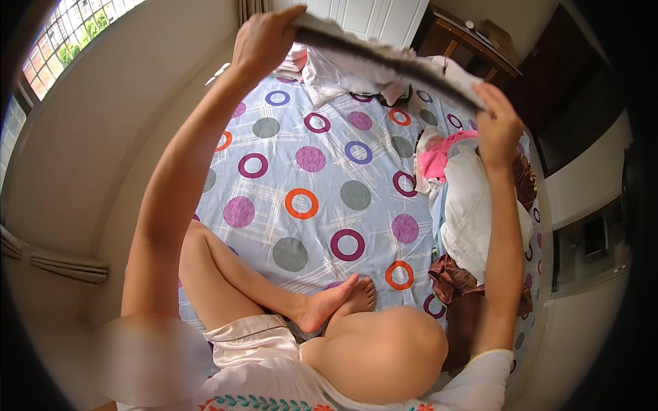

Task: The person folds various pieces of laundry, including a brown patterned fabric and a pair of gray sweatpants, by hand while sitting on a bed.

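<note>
We hold one long cloth (391, 60) up high with two hands. It is at the top of the frame, dark along its low edge and pale above, and a bit blurry. Our left hand (264, 42), at the top, left of the middle, is closed tight on one end. Our right hand (497, 125), at the upper right, pinches the other end, with its fingers curled in. The cloth slants down to the right between them.

Under it we see one bed sheet (332, 175) with rings and dots; at least four rings are orange. On the right side lie one pink cloth (445, 156), one big white cloth (473, 216) and some shiny brown cloth (452, 274). Two bare feet (327, 306) are low in the middle.
</note>
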